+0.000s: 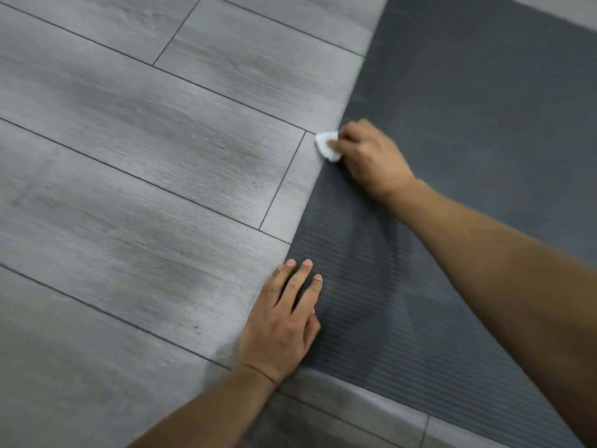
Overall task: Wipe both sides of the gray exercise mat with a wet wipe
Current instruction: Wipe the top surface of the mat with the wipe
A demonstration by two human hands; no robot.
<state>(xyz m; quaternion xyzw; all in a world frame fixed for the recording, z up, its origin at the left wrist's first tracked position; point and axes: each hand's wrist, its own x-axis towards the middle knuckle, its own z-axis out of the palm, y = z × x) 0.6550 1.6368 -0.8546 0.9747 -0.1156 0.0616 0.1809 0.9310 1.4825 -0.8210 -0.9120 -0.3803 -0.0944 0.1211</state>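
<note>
The dark gray ribbed exercise mat (478, 130) lies flat on the floor and fills the right side of the view. My right hand (368, 156) presses a small crumpled white wet wipe (327, 145) against the mat's left edge, where it meets the floor. My left hand (284, 321) rests flat near the mat's front left corner, fingers spread over the ribbed surface and the palm partly on the floor. A damp curved streak shows on the mat between my hands.
Gray wood-look floor planks (135, 176) cover the left and the foreground. A pale strip of floor or wall (568, 4) shows beyond the mat at the top right.
</note>
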